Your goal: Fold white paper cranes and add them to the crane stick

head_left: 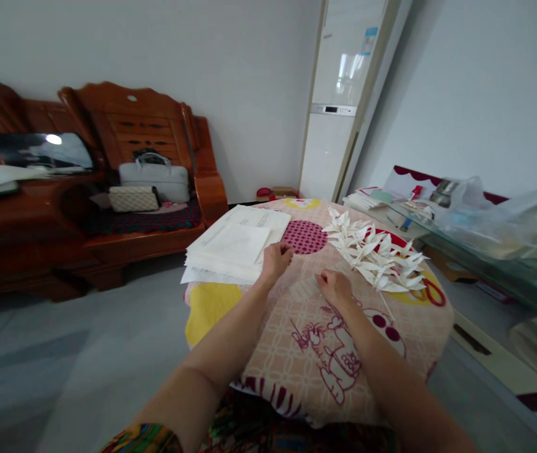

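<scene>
Holds left hand just right of the paper stack, perhaps for easy reach, right hand farther right; curls both, cannot tell around what. Has paper flowers right of the stack, probably to avoid crushing.

2 forearms extended forward; left hand, right hand near each other, fingers curled.

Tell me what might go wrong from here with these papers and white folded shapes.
The paper stack sits by the tabletop's edge, beside the left hand; a bump could scatter sheets onto the floor. The white folded shapes crowd together near the right hand; a careless brush might bend their points.
</scene>
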Demonstrator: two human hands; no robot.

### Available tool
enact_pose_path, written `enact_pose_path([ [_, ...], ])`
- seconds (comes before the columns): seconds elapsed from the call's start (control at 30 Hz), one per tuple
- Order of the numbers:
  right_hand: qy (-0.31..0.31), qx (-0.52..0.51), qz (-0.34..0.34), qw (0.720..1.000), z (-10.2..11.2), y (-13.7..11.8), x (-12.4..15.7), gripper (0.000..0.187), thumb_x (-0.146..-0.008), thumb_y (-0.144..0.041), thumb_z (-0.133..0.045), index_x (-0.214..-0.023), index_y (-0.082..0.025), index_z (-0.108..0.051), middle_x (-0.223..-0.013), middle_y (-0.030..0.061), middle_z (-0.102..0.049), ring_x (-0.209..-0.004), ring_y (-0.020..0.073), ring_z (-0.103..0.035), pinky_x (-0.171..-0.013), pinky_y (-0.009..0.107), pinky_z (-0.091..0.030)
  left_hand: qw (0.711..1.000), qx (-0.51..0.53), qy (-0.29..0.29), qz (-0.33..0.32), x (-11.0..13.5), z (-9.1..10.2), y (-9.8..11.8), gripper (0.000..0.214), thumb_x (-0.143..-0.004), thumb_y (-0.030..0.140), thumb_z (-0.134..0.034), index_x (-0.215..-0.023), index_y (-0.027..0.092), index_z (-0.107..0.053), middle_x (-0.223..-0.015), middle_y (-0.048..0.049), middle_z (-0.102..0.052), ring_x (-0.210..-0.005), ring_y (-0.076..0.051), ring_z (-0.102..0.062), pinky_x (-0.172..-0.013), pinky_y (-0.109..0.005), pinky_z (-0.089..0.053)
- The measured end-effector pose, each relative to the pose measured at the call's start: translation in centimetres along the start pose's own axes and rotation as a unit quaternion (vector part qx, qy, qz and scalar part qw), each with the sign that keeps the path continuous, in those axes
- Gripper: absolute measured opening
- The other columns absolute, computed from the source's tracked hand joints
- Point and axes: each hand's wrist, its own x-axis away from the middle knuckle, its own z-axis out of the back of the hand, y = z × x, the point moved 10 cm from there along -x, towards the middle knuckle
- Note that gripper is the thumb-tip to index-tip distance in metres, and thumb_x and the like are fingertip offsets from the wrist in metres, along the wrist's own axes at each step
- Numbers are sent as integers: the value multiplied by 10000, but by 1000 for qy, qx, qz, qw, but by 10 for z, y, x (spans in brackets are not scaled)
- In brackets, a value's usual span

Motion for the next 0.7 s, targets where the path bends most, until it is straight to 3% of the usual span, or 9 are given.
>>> enact_pose_path([
  [0.17,4,23,6,1000,-1,0,0,309,-972,-367,-530,-803,-202,-729,-798,92,-745,-700,185,-621,-588,302,-245,986,-132,104,20,-20,70,-19,176,-798,99,-627,-948,139,-711,-1026,-158,-715,-1014,-290,-643,-882,-343,-432],
  [0.27,7,25,3,1000,-1,1,-1,294,-965,-361,-540,-807,-202,-730,-796,95,-744,-697,185,-618,-587,304,-242,969,-210,122,38,-25,91,-31,351,-775,146,-684,-1122,96,-673,-1223,-242,-644,-1196,-382,-564,-994,-423,-388],
  [0.4,9,22,-3,1000,-1,3,-1,290,-959,-349,-543,-798,-198,-729,-796,97,-744,-699,185,-619,-590,304,-244,929,-352,75,82,-26,87,-48,412,-819,319,-670,-1172,108,-655,-1242,-233,-639,-1217,-384,-561,-995,-436,-413],
  [0.7,11,38,4,999,1,1,2,303,-962,-347,-523,-807,-182,-724,-773,76,-739,-684,168,-607,-591,296,-239,916,-386,69,86,-24,77,-48,444,-814,324,-625,-1214,131,-654,-1263,-202,-650,-1208,-364,-583,-1021,-457,-413],
])
